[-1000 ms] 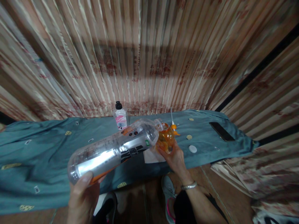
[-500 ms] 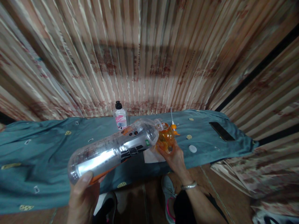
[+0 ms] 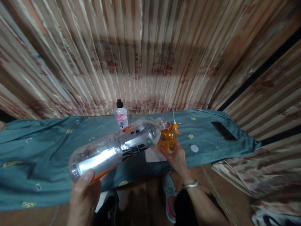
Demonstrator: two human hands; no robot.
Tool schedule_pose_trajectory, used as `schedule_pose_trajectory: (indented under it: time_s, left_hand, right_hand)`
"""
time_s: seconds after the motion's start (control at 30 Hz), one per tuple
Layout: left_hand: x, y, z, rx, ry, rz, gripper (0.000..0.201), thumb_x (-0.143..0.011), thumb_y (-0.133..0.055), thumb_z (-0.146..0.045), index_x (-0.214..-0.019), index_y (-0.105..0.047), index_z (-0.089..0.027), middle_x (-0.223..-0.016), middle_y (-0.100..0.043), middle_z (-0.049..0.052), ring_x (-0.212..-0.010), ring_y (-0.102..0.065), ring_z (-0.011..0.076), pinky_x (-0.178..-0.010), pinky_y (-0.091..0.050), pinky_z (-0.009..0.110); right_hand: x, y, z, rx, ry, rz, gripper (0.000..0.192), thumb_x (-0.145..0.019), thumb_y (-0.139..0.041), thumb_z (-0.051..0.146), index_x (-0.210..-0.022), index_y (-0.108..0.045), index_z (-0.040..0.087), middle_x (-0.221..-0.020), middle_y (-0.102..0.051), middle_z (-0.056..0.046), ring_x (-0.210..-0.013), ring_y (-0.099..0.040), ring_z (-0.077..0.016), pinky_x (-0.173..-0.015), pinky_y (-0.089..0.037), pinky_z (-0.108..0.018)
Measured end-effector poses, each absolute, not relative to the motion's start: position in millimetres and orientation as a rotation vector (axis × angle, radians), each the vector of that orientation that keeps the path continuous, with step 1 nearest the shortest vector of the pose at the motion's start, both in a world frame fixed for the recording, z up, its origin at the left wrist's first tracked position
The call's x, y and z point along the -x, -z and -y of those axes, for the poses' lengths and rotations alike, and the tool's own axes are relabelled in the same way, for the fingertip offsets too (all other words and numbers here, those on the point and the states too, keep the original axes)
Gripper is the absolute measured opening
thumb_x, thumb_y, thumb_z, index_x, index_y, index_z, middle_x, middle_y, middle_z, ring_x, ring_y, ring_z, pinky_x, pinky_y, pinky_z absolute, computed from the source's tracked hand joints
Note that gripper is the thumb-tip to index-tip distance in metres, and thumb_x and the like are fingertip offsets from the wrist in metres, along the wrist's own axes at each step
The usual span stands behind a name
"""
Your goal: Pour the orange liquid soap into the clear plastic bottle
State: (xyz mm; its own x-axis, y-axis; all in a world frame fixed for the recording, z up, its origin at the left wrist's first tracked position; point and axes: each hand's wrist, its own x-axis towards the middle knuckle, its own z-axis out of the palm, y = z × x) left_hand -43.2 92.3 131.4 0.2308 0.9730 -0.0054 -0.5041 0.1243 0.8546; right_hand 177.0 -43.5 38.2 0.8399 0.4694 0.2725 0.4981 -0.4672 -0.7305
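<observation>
My left hand (image 3: 86, 191) is closed round the base of a large clear plastic bottle (image 3: 115, 149) with a silver and orange label. The bottle lies nearly level, its mouth tilted up to the right and meeting the opening of a small orange see-through bottle (image 3: 168, 136). Around that orange bottle the fingers of my right hand (image 3: 175, 157) are wrapped. Whether liquid flows between the two cannot be made out. Just behind the orange bottle, an orange spray or pump top (image 3: 176, 127) with a thin tube lies on the cloth. A white cloth or paper (image 3: 155, 157) is partly hidden below.
A green patterned cloth (image 3: 54, 147) covers the long narrow table. At the back stands a clear bottle with a black cap and pink label (image 3: 122, 116). A white round cap (image 3: 194, 148) and a dark phone (image 3: 224, 131) lie to the right. A pleated curtain (image 3: 141, 62) hangs behind.
Both hands keep their grip, and the two bottles stay mouth to mouth. The view has shifted slightly; the orange bottle sits a touch further right.
</observation>
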Motion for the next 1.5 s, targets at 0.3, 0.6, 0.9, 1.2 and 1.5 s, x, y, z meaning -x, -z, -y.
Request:
schedule_pose_trajectory:
  time_s: [0.3, 0.6, 0.9, 1.2, 1.5]
  left_hand:
    - [41.8, -131.1, -93.1, -0.872, -1.204, -0.63, 0.058, -0.05, -0.076, -0.025, -0.107, -0.064, -0.025, -0.094, -0.068, 0.003, -0.061, -0.055, 0.0159, -0.037, -0.035, 0.02]
    - [41.9, -130.6, -93.7, -0.882, -1.206, -0.621, 0.057, -0.051, -0.075, -0.025, -0.106, -0.065, -0.025, -0.096, -0.068, 0.004, -0.059, -0.053, 0.0151, -0.036, -0.035, 0.02]
    - [42.8, -124.0, -97.8, -0.894, -1.224, -0.603, 0.058, -0.049, -0.076, -0.028, -0.105, -0.065, -0.025, -0.095, -0.066, 0.006, -0.057, -0.052, 0.0148, -0.032, -0.036, 0.019]
    - [41.0, -126.6, -98.6, -0.893, -1.249, -0.628, 0.058, -0.046, -0.075, -0.028, -0.103, -0.066, -0.026, -0.091, -0.066, 0.006, -0.055, -0.051, 0.0148, -0.031, -0.036, 0.019]
    - [40.5, -124.4, -98.4, -0.871, -1.265, -0.654, 0.057, -0.046, -0.074, -0.028, -0.102, -0.066, -0.028, -0.087, -0.066, 0.004, -0.055, -0.055, 0.0162, -0.032, -0.039, 0.02]
  right_hand:
    - [-178.5, -36.1, 45.0, 2.173, 0.05, 0.702, 0.069, -0.07, -0.065, 0.06, -0.123, -0.052, 0.018, -0.098, -0.072, -0.009, -0.085, -0.069, -0.0257, -0.072, -0.053, -0.034]
    - [-177.5, -36.7, 45.1, 2.186, 0.046, 0.691, 0.074, -0.068, -0.066, 0.062, -0.125, -0.051, 0.017, -0.098, -0.072, -0.01, -0.085, -0.069, -0.0274, -0.071, -0.053, -0.035]
    - [-176.2, -36.0, 47.1, 2.138, 0.073, 0.735, 0.074, -0.07, -0.066, 0.06, -0.128, -0.049, 0.016, -0.105, -0.07, -0.012, -0.09, -0.069, -0.0286, -0.076, -0.054, -0.039]
    - [-176.1, -35.1, 47.9, 2.203, 0.061, 0.675, 0.092, -0.067, -0.067, 0.063, -0.14, -0.034, 0.017, -0.104, -0.071, -0.013, -0.086, -0.07, -0.0303, -0.07, -0.054, -0.04]
    - [-174.3, -37.8, 47.8, 2.17, 0.098, 0.705, 0.087, -0.067, -0.066, 0.065, -0.134, -0.042, 0.016, -0.112, -0.068, -0.015, -0.095, -0.067, -0.0311, -0.078, -0.054, -0.044]
